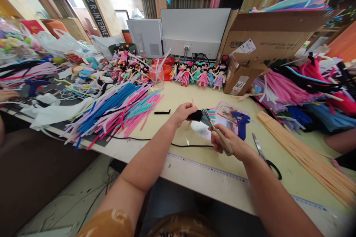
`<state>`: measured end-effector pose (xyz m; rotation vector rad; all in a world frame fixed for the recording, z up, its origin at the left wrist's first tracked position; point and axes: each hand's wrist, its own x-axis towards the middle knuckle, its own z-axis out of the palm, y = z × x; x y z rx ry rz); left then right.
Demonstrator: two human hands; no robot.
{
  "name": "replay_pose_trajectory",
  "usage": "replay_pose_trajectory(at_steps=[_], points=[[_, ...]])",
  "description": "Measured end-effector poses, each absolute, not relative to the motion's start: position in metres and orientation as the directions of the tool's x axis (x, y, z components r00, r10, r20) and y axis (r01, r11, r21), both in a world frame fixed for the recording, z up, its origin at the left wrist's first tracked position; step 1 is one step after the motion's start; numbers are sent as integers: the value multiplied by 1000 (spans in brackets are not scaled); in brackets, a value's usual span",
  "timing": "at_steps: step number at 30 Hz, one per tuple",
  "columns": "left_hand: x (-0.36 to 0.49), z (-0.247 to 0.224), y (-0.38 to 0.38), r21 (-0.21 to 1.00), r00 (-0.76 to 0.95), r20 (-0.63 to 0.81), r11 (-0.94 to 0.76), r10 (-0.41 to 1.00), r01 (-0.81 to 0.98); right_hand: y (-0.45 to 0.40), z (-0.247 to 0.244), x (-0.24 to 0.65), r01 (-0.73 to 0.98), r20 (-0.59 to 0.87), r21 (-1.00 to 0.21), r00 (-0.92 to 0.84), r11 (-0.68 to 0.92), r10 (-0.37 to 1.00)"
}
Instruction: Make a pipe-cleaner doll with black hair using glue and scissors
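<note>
My left hand point(185, 114) is closed round a doll figure point(196, 115) made of pipe cleaners, its black part beside my fingers and teal and pink strands fanning out to the right. My right hand point(224, 139) grips beige-handled scissors point(222, 139), whose blades reach up to the strands. Whether the blades touch them is too small to tell. A short black pipe cleaner point(162, 112) lies left of my left hand. Right of the strands rest a blue glue gun point(241, 123) and a printed card point(226, 111).
Black-handled scissors point(267, 161) and peach pipe cleaners point(303, 155) lie on the right. A colourful pipe cleaner pile point(116, 109) covers the left. Finished dolls point(203, 77) line the back near a cardboard box point(241, 76). Another person's hand point(8, 94) shows at far left.
</note>
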<state>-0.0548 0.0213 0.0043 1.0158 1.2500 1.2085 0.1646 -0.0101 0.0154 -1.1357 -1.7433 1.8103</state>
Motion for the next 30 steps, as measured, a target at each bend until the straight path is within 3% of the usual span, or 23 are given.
replay_pose_trajectory(at_steps=[8,23,27,30], points=[[-52,3,21,996,-46,-81,79,996,-51,-5,0,169,380,-287,-924,-599,-51,748],[-54,4,22,990,-50,-121,116,991,-85,-7,11,160,300,-301,-941,-532,-155,791],[-56,5,22,984,-81,-142,131,987,-121,-7,13,162,237,-259,-958,-467,-163,845],[-56,6,22,978,-98,-148,131,984,-164,-9,15,167,187,-211,-974,-526,-129,824]])
